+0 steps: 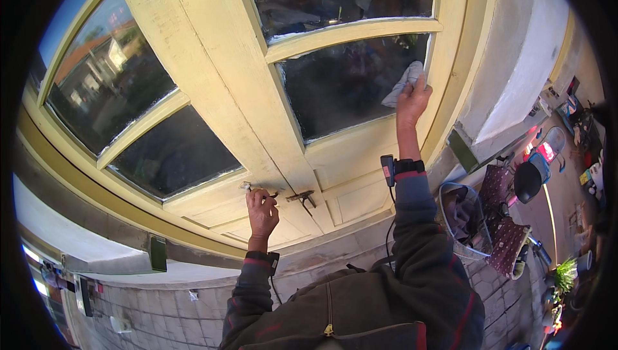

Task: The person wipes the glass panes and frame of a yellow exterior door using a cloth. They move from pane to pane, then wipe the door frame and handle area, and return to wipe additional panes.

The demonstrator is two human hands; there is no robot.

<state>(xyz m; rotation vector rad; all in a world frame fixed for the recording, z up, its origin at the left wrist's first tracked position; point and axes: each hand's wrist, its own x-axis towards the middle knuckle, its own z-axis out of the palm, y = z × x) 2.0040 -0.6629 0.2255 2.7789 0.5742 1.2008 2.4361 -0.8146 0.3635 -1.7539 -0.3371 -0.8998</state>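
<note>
My right hand [414, 101] presses a folded whitish cloth [404, 84] against the lower glass pane [352, 84] of the right door leaf, close to the pane's right edge. Lower down, my left hand [262, 215] is at the left leaf of the yellow wooden double door [212, 36], its fingers closed around a small dark handle [273, 195]. Whether that handle belongs to the door or to a small tool I cannot tell. A small whitish patch shows beside the fingertips. To the right, a metal lever door handle [303, 199] sits on the right leaf.
A bicycle or scooter with a wire basket [464, 219] holding dark cloth stands close by my right arm. Beyond it are a green plant [565, 275] and assorted items. Wall corners jut out on both sides of the door. Paving [149, 301] lies below left.
</note>
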